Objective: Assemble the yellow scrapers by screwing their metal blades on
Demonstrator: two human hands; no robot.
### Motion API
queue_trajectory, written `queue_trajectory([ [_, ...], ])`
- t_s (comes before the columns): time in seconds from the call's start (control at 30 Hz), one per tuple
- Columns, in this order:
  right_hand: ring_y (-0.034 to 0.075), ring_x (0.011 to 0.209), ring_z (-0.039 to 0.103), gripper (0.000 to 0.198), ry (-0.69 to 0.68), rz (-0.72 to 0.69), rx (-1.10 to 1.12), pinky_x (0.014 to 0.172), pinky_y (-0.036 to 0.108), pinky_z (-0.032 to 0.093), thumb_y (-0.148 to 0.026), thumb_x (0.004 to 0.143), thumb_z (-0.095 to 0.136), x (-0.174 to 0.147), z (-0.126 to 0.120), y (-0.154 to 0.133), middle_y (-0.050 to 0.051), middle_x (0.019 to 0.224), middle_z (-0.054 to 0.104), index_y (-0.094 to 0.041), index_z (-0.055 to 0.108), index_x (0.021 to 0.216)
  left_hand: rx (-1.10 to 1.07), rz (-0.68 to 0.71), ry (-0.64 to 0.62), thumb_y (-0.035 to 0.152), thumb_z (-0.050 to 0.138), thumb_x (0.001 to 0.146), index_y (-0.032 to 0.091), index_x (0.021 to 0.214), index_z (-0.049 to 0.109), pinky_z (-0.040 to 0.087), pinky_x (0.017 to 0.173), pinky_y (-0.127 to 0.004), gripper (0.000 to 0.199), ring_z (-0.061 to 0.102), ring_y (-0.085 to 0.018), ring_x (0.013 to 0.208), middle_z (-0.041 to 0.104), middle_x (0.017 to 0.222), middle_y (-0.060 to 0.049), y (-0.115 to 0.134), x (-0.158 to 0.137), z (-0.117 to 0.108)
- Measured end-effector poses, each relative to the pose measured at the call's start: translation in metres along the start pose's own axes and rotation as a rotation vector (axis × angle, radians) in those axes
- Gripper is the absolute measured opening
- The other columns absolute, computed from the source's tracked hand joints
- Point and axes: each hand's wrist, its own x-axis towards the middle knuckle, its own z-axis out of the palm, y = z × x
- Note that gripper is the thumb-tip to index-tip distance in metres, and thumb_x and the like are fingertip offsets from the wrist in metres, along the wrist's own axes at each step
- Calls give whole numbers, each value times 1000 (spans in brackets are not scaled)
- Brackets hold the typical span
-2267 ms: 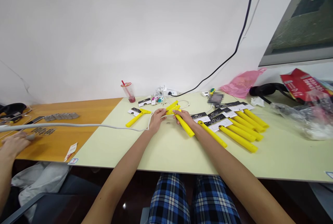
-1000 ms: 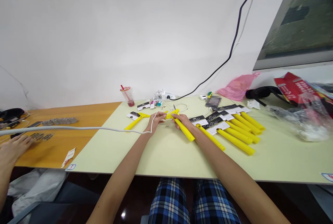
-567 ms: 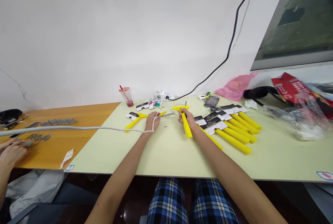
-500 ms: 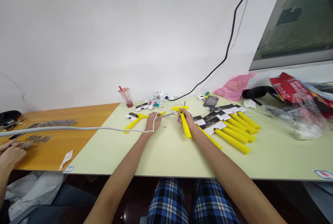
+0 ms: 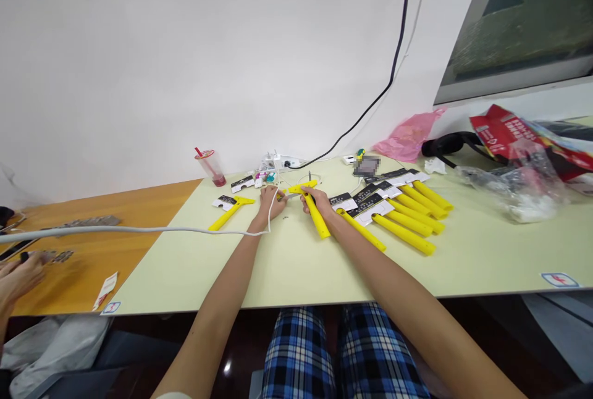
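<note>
My right hand (image 5: pixel 319 202) is closed around a yellow T-shaped scraper (image 5: pixel 317 218), its wide head pointing up and left and its handle hanging toward me. Close by on the left, my left hand (image 5: pixel 271 202) pinches a thin metal blade (image 5: pixel 291 195) near the scraper's head; fingers hide most of it. A few tiny metal bits (image 5: pixel 285 218) lie on the table below. Another yellow scraper (image 5: pixel 229 214) rests to the left of my left hand. To the right, several yellow scraper handles (image 5: pixel 403 235) lie in a row with black-and-white cards (image 5: pixel 370 206).
A white cable (image 5: pixel 139 229) crosses in front of my left wrist. At the back stand a cup with a red straw (image 5: pixel 212 167) and a power strip (image 5: pixel 278 161). A pink bag (image 5: pixel 407 136) and clear plastic (image 5: pixel 523 192) lie right. A co-worker's hand (image 5: pixel 23 275) is far left.
The scraper and the blade have come closer together, with the blade now at the scraper's head. The whole view has shifted slightly.
</note>
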Motion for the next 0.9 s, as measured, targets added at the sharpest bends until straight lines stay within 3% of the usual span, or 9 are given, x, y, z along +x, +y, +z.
queue_trajectory([
  [0.37, 11, 43, 53, 44, -18, -11, -61, 40, 26, 44, -50, 77, 92, 1, -3, 3, 0, 66, 67, -22, 58, 81, 34, 3, -53, 32, 76, 91, 23, 87, 70, 36, 117, -53, 11, 48, -38, 133, 64, 130, -15, -6, -1, 4],
  [0.63, 11, 41, 51, 46, -17, -1, -98, 39, 27, 43, -52, 80, 92, -3, -1, 0, 0, 65, 67, -22, 58, 82, -7, 29, -43, 43, 88, 84, 25, 87, 70, 35, 115, -51, 26, 48, -38, 129, 65, 118, -13, -5, -6, 5],
  [0.9, 12, 42, 51, 45, -9, 10, -164, 40, 27, 43, -54, 84, 91, -8, 2, -3, 2, 64, 67, -22, 58, 82, -4, 28, -59, 49, 89, 85, 24, 89, 70, 34, 115, -50, 31, 48, -37, 128, 65, 122, -13, -8, -3, 8],
])
